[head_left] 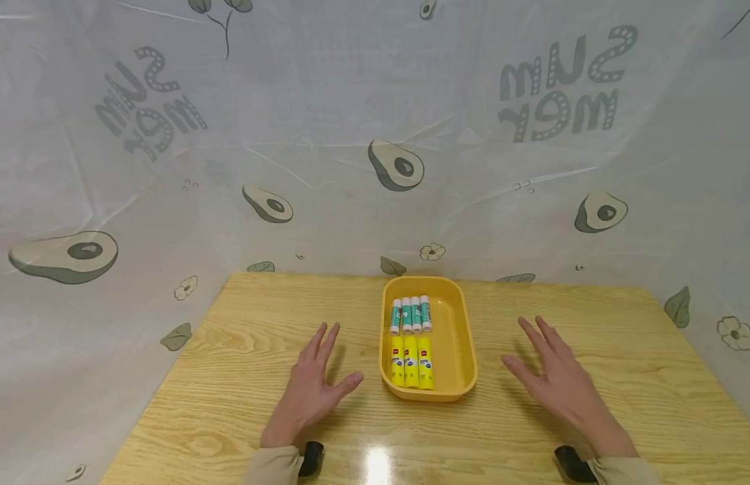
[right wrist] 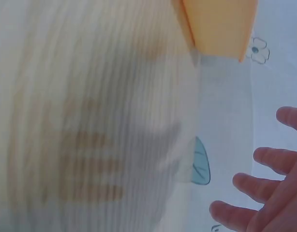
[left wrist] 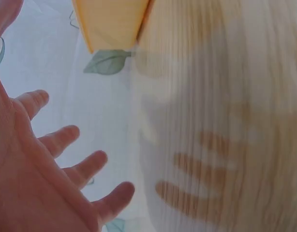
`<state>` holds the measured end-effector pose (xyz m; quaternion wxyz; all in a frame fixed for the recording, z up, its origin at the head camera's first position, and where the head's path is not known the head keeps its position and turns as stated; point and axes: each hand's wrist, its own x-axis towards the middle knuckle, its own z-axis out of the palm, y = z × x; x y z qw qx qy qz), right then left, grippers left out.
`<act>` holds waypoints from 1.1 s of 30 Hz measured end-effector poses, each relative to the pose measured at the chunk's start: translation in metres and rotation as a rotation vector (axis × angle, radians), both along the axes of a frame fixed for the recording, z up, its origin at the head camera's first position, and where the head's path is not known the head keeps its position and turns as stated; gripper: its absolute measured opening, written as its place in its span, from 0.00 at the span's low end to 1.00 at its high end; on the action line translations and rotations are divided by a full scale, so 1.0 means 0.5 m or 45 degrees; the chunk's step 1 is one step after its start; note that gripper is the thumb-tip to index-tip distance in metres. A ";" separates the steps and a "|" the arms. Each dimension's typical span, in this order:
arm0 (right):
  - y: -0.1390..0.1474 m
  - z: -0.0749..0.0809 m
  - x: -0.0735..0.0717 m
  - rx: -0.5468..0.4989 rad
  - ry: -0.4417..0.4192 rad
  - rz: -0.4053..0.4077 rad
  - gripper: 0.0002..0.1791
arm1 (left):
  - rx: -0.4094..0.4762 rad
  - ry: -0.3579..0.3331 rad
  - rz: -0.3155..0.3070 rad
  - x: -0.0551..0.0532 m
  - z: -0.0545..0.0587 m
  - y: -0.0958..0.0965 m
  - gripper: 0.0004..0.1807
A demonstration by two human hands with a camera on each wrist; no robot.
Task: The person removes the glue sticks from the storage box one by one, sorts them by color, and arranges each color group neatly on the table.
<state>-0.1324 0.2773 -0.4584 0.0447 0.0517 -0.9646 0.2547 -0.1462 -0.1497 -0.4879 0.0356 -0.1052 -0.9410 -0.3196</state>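
Observation:
A yellow-orange plastic tray stands on the table between my two hands. In its left half, several white-and-teal glue sticks lie side by side in the far row. Three yellow glue sticks form the near row, and the tray's right half shows bare floor. My left hand hovers left of the tray with fingers spread and nothing in it. On the other side, my right hand is held apart from the tray, its fingers also spread and holding nothing. Both wrist views show the tray's outer wall beyond the fingers.
The light wooden table extends to both sides of the tray. A pale sheet printed with avocados and leaves hangs behind the table and along its sides. Dark bands sit at both wrists.

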 end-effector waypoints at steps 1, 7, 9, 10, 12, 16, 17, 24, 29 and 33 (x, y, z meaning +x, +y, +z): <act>-0.004 0.002 -0.002 -0.004 -0.005 0.003 0.45 | 0.028 -0.014 -0.012 -0.001 0.002 0.004 0.52; -0.025 0.009 -0.021 -0.053 0.047 0.032 0.43 | 0.171 -0.111 -0.073 -0.001 0.011 0.029 0.52; -0.032 0.012 -0.027 -0.072 0.071 0.043 0.43 | 0.212 -0.146 -0.091 -0.001 0.013 0.037 0.53; -0.035 0.014 -0.030 -0.081 0.080 0.048 0.42 | 0.227 -0.160 -0.097 -0.001 0.014 0.041 0.53; -0.042 0.020 -0.035 -0.110 0.090 0.060 0.41 | 0.252 -0.184 -0.115 -0.002 0.015 0.048 0.53; -0.056 0.031 -0.044 -0.186 0.107 0.105 0.39 | 0.289 -0.197 -0.169 -0.008 0.016 0.065 0.56; -0.060 0.033 -0.047 -0.207 0.111 0.118 0.38 | 0.303 -0.205 -0.186 -0.009 0.016 0.069 0.56; -0.085 0.047 -0.068 -0.315 0.129 0.181 0.36 | 0.380 -0.304 -0.290 -0.015 0.016 0.098 0.62; -0.104 0.057 -0.079 -0.405 0.114 0.196 0.35 | 0.426 -0.381 -0.321 -0.016 0.014 0.116 0.67; -0.121 0.065 -0.081 -0.508 0.073 0.221 0.33 | 0.479 -0.419 -0.338 -0.018 0.010 0.128 0.70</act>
